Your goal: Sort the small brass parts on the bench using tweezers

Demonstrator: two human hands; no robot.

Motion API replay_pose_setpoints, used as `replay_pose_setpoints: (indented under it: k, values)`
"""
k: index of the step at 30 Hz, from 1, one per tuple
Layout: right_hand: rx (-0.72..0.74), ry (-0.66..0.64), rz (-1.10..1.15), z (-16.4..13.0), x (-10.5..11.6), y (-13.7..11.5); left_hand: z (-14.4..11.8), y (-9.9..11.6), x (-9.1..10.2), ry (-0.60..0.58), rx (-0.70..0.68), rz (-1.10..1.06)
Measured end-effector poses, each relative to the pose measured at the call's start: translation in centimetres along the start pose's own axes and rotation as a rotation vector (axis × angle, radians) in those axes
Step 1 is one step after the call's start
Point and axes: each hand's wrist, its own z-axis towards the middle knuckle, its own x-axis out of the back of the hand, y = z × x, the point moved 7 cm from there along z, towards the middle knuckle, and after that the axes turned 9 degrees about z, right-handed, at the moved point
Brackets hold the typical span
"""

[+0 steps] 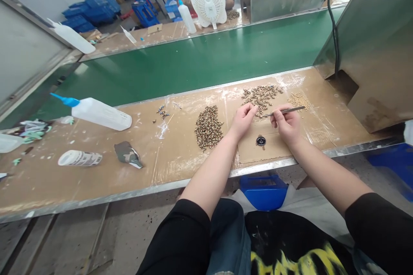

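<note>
Tweezers (285, 111) lie pinched in our right hand (287, 126), long axis running left to right, tip pointing left at our left hand (243, 118). That hand, fingers curled shut on something too small to tell, sits touching the tip, just below the far bead pile (263, 94). A second pile (208, 126) lies left of the left hand; a black ring (261, 140) rests nearer us, between both hands.
</note>
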Motion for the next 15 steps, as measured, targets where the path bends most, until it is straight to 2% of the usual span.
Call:
replay_pose_setpoints:
  k: [4, 10, 15]
  values:
    - [-0.069, 0.011, 0.020, 0.4, 0.3, -0.1, -0.2, 1.0, -0.6, -0.054, -0.082, 0.062]
    - [-0.086, -0.101, -0.060, -1.6, 1.0, -1.4, -0.4, 1.4, -1.2, -0.095, -0.099, 0.118]
    - [-0.170, -0.127, -0.052, -3.3, 1.9, -0.2, -0.2, 1.4, -1.1, -0.090, -0.112, 0.078]
